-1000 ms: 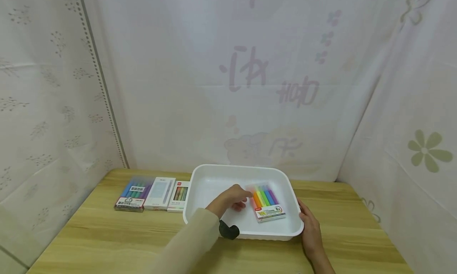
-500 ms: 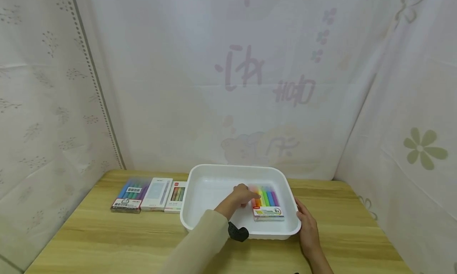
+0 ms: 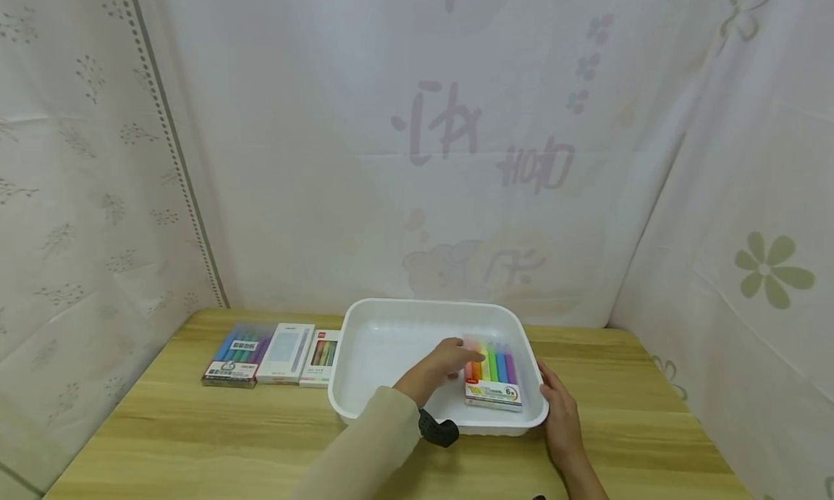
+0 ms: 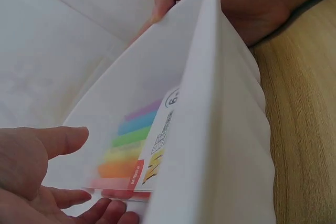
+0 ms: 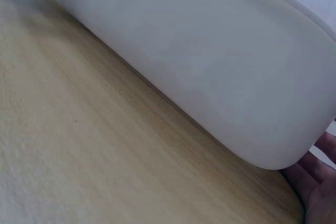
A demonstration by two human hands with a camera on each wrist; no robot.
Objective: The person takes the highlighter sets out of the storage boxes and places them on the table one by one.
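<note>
A white plastic tray point(image 3: 378, 348) sits on the wooden table. In it, toward the right, lies a clear pack of highlighters point(image 3: 493, 393) in rainbow colours, its white label facing the near side. My left hand point(image 3: 448, 361) reaches into the tray at the pack's left edge. The left wrist view shows the thumb point(image 4: 71, 141) apart from the pack point(image 4: 134, 145), with the other fingertips point(image 4: 113, 212) right at its edge. My right hand point(image 3: 563, 420) holds the tray's right side, thumb at the rim and fingers along the outer wall.
Left of the tray, side by side, are a pack of blue, green and purple pens point(image 3: 237, 355), a white box point(image 3: 285, 354) and a white box with a window point(image 3: 319, 359). Patterned curtains point(image 3: 391, 196) enclose the table point(image 3: 195, 428) at the back and sides.
My left hand has moved right inside the tray. The highlighter pack has turned from a slant to nearly straight and shifted slightly right. My right hand has stayed at the tray's side.
</note>
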